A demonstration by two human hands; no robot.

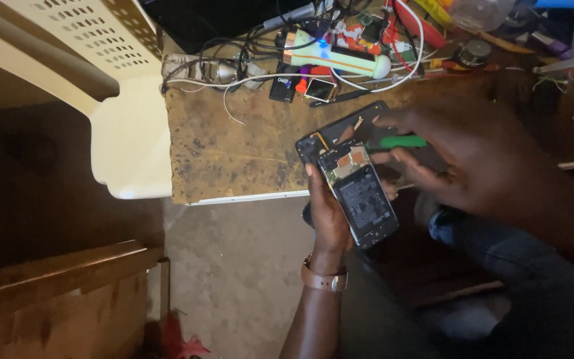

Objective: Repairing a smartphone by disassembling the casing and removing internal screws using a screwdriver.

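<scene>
Fingers of the left hand [329, 214] grip an opened phone [361, 194], its battery and circuit board bared, above the table [234, 143] edge. The right hand [463, 156] pinches a green pry tool [401, 141] against the phone's top, beside the detached black back cover [340, 129].

The worktop [234, 149] lies bare left of the opened phone [360, 193], with room to pass. Along its far edge, tangled cables [247, 50], a pale torch [337, 60] and small parts crowd close. A cream plastic chair [124, 126] blocks the left side.
</scene>
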